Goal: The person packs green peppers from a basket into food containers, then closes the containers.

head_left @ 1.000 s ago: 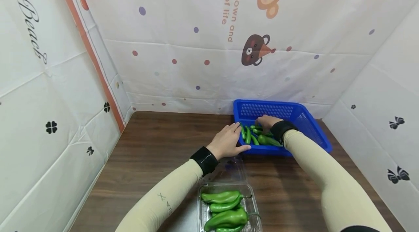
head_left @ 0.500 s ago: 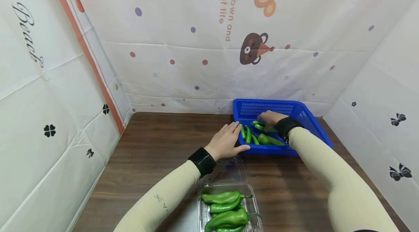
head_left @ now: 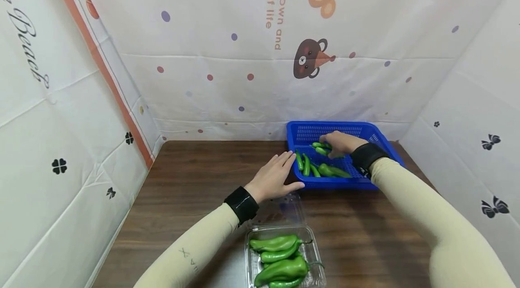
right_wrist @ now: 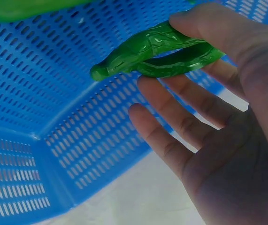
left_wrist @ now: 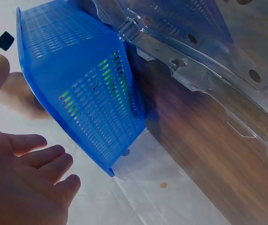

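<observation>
Green peppers (right_wrist: 143, 44) pinched by R hand (head_left: 342, 142) (shiny, prob. slick) might slip; L hand (head_left: 271, 179) relaxed nr left edge of basket (head_left: 333, 183).

“Beach” (head_left: 29, 58), “down and” (head_left: 280, 21), “of life” (head_left: 269, 10), on sheeting (head_left: 195, 103)

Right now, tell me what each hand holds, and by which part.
The right hand pinches what look like two green peppers toward one end; the left hand holds nothing.
</observation>
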{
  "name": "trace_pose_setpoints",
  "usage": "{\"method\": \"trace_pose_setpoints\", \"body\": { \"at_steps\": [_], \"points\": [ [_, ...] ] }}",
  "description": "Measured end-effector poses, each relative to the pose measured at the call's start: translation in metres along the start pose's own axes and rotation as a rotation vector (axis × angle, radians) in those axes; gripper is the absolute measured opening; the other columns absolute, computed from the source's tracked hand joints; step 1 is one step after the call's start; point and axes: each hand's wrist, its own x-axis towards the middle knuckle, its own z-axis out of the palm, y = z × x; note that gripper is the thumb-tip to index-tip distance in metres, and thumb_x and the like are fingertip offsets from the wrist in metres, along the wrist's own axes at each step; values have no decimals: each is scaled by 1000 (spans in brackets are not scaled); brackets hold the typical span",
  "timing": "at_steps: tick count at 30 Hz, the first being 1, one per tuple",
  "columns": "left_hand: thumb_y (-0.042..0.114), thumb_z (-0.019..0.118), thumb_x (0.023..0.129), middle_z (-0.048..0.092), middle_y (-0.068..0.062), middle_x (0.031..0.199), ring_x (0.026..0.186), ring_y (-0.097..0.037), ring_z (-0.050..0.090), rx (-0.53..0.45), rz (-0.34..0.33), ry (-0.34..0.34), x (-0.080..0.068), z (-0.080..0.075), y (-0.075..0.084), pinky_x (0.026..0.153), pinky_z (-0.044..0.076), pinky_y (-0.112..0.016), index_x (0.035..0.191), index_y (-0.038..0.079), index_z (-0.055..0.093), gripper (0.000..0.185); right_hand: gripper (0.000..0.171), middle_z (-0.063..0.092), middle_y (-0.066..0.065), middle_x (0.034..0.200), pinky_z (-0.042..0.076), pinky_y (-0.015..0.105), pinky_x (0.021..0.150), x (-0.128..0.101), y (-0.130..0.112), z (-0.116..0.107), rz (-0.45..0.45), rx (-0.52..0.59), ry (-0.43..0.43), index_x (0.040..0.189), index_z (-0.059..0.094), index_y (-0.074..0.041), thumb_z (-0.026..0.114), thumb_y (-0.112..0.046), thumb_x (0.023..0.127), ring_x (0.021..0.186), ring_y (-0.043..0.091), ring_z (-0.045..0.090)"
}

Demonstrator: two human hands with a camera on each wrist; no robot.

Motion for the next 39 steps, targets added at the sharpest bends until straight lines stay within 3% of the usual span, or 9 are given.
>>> {"method": "trace_pose_setpoints", "body": {
  "at_steps": [13, 22, 26, 28, 31, 34, 39],
  "points": [
    [62, 54, 100, 30, -18, 165, 153, -30, 28, -24, 45, 20, -15, -3, 0, 126, 21, -44, 161, 2, 29, 89, 60, 64, 19, 124, 53, 51, 88, -33, -21, -9, -77, -25, 75, 144, 53, 0, 79, -19, 92, 112, 36, 60],
    [61, 56, 100, 31, -18, 165, 154, -30, 28, -35, 83, 36, -33, -6, 1, 127, 20, -44, 161, 2, 29, 89, 62, 57, 25, 138, 53, 54, 94, -55, -27, -8, -110, -22, 121, 148, 50, 0, 75, -20, 94, 120, 39, 59],
    [61, 57, 99, 30, -18, 166, 154, -27, 27, -45, 93, 39, -41, -8, 1, 127, 19, -44, 161, 2, 29, 89, 51, 64, 18, 123, 52, 42, 76, -62, -29, -6, -146, 28, 142, 141, 56, -1, 72, -14, 95, 91, 26, 61],
    [61, 57, 99, 31, -18, 165, 154, -26, 27, -46, 94, 45, -45, -8, 1, 127, 20, -44, 161, 2, 30, 89, 43, 66, 15, 118, 50, 38, 71, -65, -30, -4, -186, 50, 160, 136, 60, -1, 70, -8, 95, 85, 21, 60],
    [61, 57, 99, 31, -17, 165, 154, -25, 27, -40, 91, 45, -52, -8, -1, 126, 20, -44, 161, 2, 30, 89, 31, 68, 15, 118, 55, 36, 73, -68, -31, -1, -251, 62, 185, 128, 65, -1, 66, -3, 97, 88, 19, 65],
    [59, 58, 99, 31, -18, 165, 154, -26, 28, -46, 86, 42, -57, -8, -5, 126, 21, -44, 160, 1, 30, 89, 19, 70, 13, 107, 58, 36, 74, -70, -30, 2, -295, 65, 201, 116, 69, -2, 63, 1, 98, 89, 20, 68],
    [57, 59, 100, 33, -19, 164, 153, -29, 30, -65, 73, 53, -65, -9, -13, 126, 22, -45, 160, 0, 31, 87, 14, 72, 12, 102, 60, 37, 74, -70, -26, 6, -294, 63, 244, 109, 72, -4, 65, 1, 99, 88, 20, 69]
  ]
}}
